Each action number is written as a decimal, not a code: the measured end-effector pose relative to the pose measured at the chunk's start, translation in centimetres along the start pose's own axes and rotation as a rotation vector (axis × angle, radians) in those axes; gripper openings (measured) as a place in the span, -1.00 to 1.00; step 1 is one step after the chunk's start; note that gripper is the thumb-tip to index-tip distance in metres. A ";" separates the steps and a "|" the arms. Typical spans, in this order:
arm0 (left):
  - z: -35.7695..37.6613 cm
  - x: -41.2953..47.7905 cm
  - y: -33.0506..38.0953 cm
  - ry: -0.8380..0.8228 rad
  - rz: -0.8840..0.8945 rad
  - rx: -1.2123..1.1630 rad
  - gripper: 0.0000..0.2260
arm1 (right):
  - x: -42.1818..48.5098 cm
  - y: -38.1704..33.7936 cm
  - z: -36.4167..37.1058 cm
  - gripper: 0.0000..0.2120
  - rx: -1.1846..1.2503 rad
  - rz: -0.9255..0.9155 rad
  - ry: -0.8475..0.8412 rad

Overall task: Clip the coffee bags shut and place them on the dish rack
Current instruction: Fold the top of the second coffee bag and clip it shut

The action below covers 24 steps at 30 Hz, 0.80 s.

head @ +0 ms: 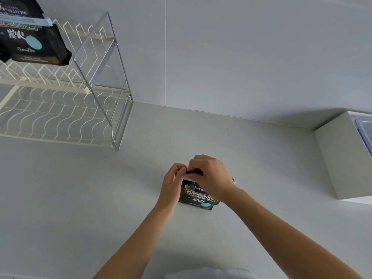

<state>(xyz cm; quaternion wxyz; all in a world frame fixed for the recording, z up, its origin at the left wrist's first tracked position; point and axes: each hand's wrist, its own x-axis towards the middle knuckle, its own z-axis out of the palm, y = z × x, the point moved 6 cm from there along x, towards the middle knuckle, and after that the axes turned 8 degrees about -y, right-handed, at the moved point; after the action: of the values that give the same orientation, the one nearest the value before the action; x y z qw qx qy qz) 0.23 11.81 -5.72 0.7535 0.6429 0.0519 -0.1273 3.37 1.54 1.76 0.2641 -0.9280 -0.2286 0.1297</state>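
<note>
The left hand [172,184] and right hand [211,176] both pinched the folded top of the coffee bag [198,200], which stood on the counter [80,198]. A blue clip [233,180] peeked out under the right hand. The bag looked soft and crinkly (probably light), so the top fold seemed the best place to hold it, and the dish rack [112,81] held two other clipped bags [38,45] on its top shelf.

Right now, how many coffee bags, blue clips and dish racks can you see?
Coffee bags: 3, the counter bag, the front rack bag and the back rack bag.
Blue clips: 2, the counter clip and the rack clip.
Dish rack: 1.
Total: 6.
</note>
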 end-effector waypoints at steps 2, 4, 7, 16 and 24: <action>0.0 -0.1 0.2 -0.004 0.000 0.029 -0.78 | -0.2 -0.1 -0.1 -0.81 0.012 -0.025 0.049; -0.1 -0.3 0.3 -0.004 0.007 0.056 -0.77 | -0.3 -0.3 0.0 -0.82 0.035 -0.041 0.081; -0.2 -0.4 0.4 -0.006 0.038 0.105 -0.76 | -0.6 -0.2 0.2 -0.87 0.106 -0.023 0.087; -2.5 -0.6 0.9 -0.068 -0.013 0.202 -0.91 | -0.3 1.4 -4.1 -0.94 0.229 0.069 -0.019; 5.2 -1.2 8.2 -0.263 0.504 1.114 -0.84 | -7.6 6.6 -2.6 -0.74 0.586 0.204 0.143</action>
<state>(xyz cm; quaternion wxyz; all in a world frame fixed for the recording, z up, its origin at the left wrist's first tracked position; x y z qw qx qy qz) 0.72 8.06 3.30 0.3119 0.9108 -0.2686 -0.0314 0.15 -8.33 1.21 0.5212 -0.8373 -0.0683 0.1503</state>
